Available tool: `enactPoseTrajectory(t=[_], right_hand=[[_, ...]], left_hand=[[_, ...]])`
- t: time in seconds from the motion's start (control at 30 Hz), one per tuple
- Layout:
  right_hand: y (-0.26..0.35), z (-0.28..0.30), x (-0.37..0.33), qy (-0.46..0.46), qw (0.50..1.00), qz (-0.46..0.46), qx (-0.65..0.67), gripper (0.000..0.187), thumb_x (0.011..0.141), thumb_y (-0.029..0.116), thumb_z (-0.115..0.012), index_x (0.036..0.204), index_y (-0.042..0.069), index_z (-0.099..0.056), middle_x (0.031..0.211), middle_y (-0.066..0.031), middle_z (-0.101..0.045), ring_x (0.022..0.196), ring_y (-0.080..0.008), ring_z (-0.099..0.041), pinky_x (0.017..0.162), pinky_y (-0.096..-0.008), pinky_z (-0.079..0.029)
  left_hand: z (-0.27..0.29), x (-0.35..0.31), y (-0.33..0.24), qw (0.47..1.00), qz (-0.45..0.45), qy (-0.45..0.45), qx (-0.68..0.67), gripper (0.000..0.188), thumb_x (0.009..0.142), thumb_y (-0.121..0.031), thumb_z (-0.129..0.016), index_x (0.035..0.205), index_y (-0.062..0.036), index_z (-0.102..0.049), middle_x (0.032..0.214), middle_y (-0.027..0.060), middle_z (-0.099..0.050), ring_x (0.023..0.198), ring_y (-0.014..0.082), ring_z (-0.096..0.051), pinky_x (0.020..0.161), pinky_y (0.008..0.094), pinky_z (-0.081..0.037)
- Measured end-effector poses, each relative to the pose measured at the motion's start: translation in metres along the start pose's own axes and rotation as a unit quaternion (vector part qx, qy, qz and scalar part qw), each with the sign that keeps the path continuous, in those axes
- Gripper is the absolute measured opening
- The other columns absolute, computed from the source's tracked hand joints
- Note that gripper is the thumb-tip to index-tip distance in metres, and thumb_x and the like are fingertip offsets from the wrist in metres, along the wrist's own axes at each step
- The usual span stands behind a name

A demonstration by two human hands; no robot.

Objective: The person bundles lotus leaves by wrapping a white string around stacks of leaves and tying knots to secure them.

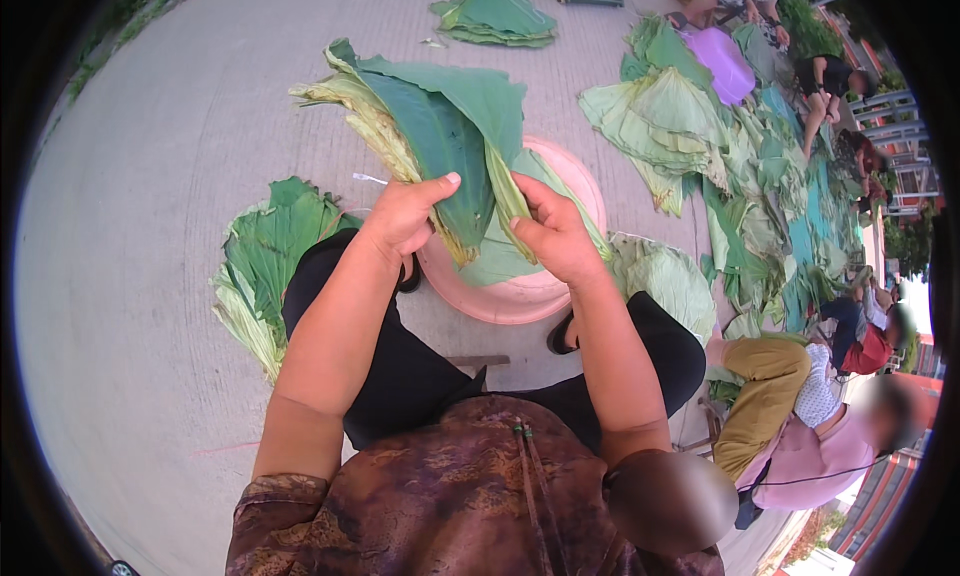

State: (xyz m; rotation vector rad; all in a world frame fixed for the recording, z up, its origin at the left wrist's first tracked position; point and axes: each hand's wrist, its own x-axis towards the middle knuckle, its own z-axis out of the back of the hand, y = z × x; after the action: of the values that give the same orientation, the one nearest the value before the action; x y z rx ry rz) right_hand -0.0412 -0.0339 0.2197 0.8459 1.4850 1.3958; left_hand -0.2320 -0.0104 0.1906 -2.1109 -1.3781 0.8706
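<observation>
Over a pink basin [590, 176], I hold a stack of folded lotus leaves [440, 126], dark green on top with yellowish edges at the left. My left hand [405, 216] grips the stack's lower left side, thumb lying on top. Closed on the right-hand fold is my right hand [555, 231], thumb and fingers pinching the edge. Paler leaves lie in the basin beneath, partly covered by the stack and my hands.
Beside my left knee lies a pile of green leaves [275, 246]; another pile [497, 14] sits far ahead. Heaps of leaves [660, 121] spread along the right, near a purple basin [722, 68]. A person in a pink top [805, 466] sits close on my right, with others beyond.
</observation>
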Motion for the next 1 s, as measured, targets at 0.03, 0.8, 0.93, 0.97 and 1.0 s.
enactPoseTrajectory(t=[0.03, 0.8, 0.93, 0.97, 1.0], right_hand=[[0.005, 0.004, -0.001, 0.001, 1.000, -0.001, 0.001, 0.049, 0.075, -0.006, -0.044, 0.123, -0.003, -0.036, 0.113, -0.0111, -0.050, 0.104, -0.0172, -0.048, 0.088, -0.0286, -0.037], [-0.111, 0.186, -0.029, -0.054, 0.967, -0.250, 0.022, 0.043, 0.064, -0.006, -0.048, 0.107, -0.003, -0.053, 0.092, -0.0107, -0.060, 0.077, -0.0157, -0.058, 0.073, -0.0249, -0.044], [-0.137, 0.203, -0.015, -0.041, 0.920, -0.276, -0.276, 0.044, 0.064, -0.004, -0.049, 0.106, 0.005, -0.056, 0.090, -0.0122, -0.061, 0.078, -0.0183, -0.059, 0.074, -0.0272, -0.045], [-0.133, 0.195, -0.009, -0.051, 0.890, -0.325, -0.317, 0.042, 0.064, -0.002, -0.050, 0.104, 0.007, -0.058, 0.090, -0.0131, -0.060, 0.080, -0.0207, -0.059, 0.075, -0.0297, -0.045], [-0.132, 0.191, -0.005, -0.061, 0.855, -0.373, -0.356, 0.040, 0.064, 0.000, -0.050, 0.102, 0.010, -0.059, 0.090, -0.0140, -0.060, 0.083, -0.0232, -0.059, 0.075, -0.0323, -0.045]], left_hand=[[0.002, 0.002, -0.002, 0.999, -0.018, -0.039, 0.001, 0.038, 0.077, -0.001, -0.053, 0.113, 0.0038, -0.041, 0.107, 0.0147, -0.051, 0.095, 0.0269, -0.053, 0.082, 0.0414, -0.044], [0.016, 0.026, -0.020, 0.951, -0.172, -0.256, 0.008, 0.036, 0.077, 0.005, -0.045, 0.112, 0.0047, -0.042, 0.106, 0.0138, -0.051, 0.094, 0.0275, -0.053, 0.082, 0.0394, -0.044], [0.009, 0.031, -0.016, 0.954, -0.137, -0.267, 0.029, 0.037, 0.076, 0.006, -0.045, 0.113, 0.0052, -0.041, 0.107, 0.0144, -0.051, 0.094, 0.0274, -0.053, 0.082, 0.0395, -0.044], [0.010, 0.031, -0.016, 0.954, -0.128, -0.270, 0.024, 0.038, 0.075, 0.008, -0.045, 0.113, 0.0058, -0.040, 0.107, 0.0149, -0.051, 0.093, 0.0272, -0.053, 0.081, 0.0392, -0.045], [0.010, 0.031, -0.014, 0.954, -0.126, -0.270, 0.024, 0.038, 0.076, 0.007, -0.045, 0.113, 0.0061, -0.040, 0.106, 0.0149, -0.051, 0.092, 0.0274, -0.054, 0.081, 0.0391, -0.045]])
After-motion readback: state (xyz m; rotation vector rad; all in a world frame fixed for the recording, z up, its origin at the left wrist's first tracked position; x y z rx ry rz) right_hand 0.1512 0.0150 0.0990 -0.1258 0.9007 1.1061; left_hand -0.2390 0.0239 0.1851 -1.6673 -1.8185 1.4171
